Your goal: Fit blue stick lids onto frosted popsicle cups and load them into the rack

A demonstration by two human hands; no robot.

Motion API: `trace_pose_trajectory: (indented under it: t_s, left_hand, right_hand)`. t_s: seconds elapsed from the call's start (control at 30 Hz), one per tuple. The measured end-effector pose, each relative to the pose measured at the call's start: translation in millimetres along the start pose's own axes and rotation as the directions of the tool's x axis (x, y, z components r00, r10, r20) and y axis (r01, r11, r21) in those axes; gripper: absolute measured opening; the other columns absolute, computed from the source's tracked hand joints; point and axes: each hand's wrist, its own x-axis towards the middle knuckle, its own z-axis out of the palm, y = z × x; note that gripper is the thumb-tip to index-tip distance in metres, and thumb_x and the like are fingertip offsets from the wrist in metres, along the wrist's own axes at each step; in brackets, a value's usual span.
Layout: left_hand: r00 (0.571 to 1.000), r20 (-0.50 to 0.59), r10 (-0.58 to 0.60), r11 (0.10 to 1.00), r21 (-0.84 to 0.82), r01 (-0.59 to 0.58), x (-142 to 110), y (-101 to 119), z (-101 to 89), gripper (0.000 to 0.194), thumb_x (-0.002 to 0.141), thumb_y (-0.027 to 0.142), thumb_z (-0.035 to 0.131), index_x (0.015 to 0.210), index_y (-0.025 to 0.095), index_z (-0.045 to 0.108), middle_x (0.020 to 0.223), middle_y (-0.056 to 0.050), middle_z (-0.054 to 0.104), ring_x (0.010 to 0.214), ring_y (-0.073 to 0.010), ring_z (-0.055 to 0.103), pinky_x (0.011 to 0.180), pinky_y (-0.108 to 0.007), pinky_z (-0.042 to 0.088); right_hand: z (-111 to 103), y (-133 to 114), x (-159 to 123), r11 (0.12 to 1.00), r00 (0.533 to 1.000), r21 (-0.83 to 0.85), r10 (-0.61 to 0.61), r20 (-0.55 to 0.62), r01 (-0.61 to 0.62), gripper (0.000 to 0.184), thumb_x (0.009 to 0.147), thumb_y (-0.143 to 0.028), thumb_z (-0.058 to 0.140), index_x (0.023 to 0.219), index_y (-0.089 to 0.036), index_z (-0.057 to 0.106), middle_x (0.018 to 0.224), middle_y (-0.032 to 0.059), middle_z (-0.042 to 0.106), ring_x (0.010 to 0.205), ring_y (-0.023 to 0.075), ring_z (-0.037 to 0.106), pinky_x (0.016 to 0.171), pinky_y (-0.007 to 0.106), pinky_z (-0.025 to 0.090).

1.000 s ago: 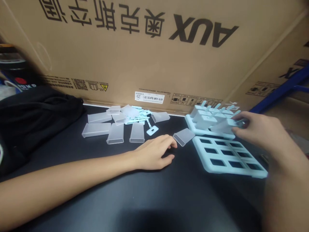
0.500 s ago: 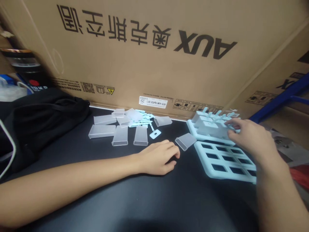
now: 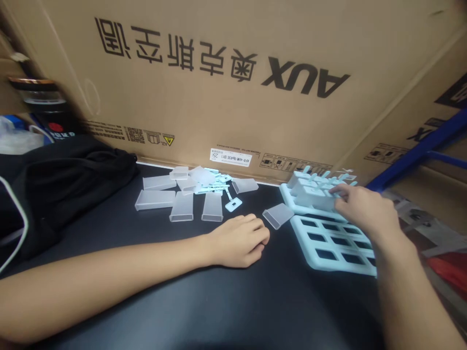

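On the right, my right hand (image 3: pixel 365 210) has its thumb and index finger closed at the near end of a group of ice pop molds (image 3: pixel 306 194). These frosted molds stand upright in a light blue frame (image 3: pixel 286 195), with blue sticks poking up from them. The gripped mold is partly hidden by the fingers. A second blue frame (image 3: pixel 305 249) with rectangular openings lies flat in front. My left hand (image 3: pixel 241 241) rests on the dark tabletop, fingers curled in with nothing visible in them. Beyond it lies a loose frosted mold (image 3: pixel 278 216), touching or close to the frames.
Several loose molds (image 3: pixel 156 200) and a pile of blue sticks (image 3: pixel 215 187) lie left of centre, with one stick (image 3: pixel 233 204) apart. A large cardboard box (image 3: pixel 204 112) walls off the back. Black cloth (image 3: pixel 73 184) and a dark bottle (image 3: pixel 47 107) are at left.
My left hand's fingers have curled in more tightly. My right hand stays at the upright molds, its fingers slightly shifted. The whole view has moved a little.
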Motion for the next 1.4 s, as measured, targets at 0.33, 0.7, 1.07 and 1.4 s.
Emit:
trace_pose_trajectory:
  t_s: [0.33, 0.7, 1.07, 1.4]
  left_hand:
    - [0.972, -0.135, -0.19, 0.822, 0.519, 0.233, 0, -8, -17.6, 0.032, 0.092, 0.035, 0.049, 0.103, 0.008, 0.062, 0.111, -0.021, 0.063, 0.12, -0.0385, 0.05, 0.114, -0.056, 0.025]
    - [0.993, 0.052, -0.104, 0.936, 0.343, 0.08, -9, 13, -9.9, 0.032, 0.099, 0.033, 0.04, 0.101, 0.013, 0.064, 0.1, -0.013, 0.059, 0.091, -0.0289, 0.056, 0.077, -0.042, 0.049]
    - [0.939, -0.02, -0.343, 0.928, -0.158, 0.336, -8, 0, -3.1, 0.057, 0.086, 0.041, 0.06, 0.134, 0.02, 0.038, 0.13, -0.013, 0.053, 0.116, -0.0305, 0.055, 0.092, -0.046, 0.053]
    - [0.927, -0.005, -0.375, 0.827, -0.453, 0.332, -5, -13, 1.3, 0.068, 0.078, 0.043, 0.078, 0.128, 0.025, 0.035, 0.121, -0.011, 0.06, 0.104, -0.0279, 0.064, 0.084, -0.043, 0.053]
  right_hand:
    - [-6, -15, -16, 0.954, 0.866, 0.172, -0.136, -0.481, 0.245, 0.041, 0.088, -0.032, 0.042, 0.118, -0.011, 0.06, 0.113, 0.0223, 0.056, 0.113, 0.0389, 0.051, 0.093, 0.049, 0.046]
    - [18, -72, -39, 0.558, 0.597, 0.297, -0.8, -0.056, 0.775, 0.05, 0.074, -0.012, 0.053, 0.123, -0.02, 0.059, 0.122, 0.0116, 0.062, 0.119, 0.0314, 0.053, 0.096, 0.046, 0.047]
    - [-2, -65, -41, 0.519, 0.625, 0.434, -0.767, -0.145, 0.737, 0.045, 0.079, -0.03, 0.062, 0.123, -0.023, 0.055, 0.117, 0.008, 0.062, 0.097, 0.0248, 0.064, 0.081, 0.038, 0.052]
    - [-18, -72, -55, 0.442, 0.633, 0.604, -0.762, -0.137, 0.663, 0.048, 0.077, -0.035, 0.071, 0.121, -0.027, 0.053, 0.108, 0.0039, 0.07, 0.088, 0.0242, 0.068, 0.072, 0.037, 0.057]
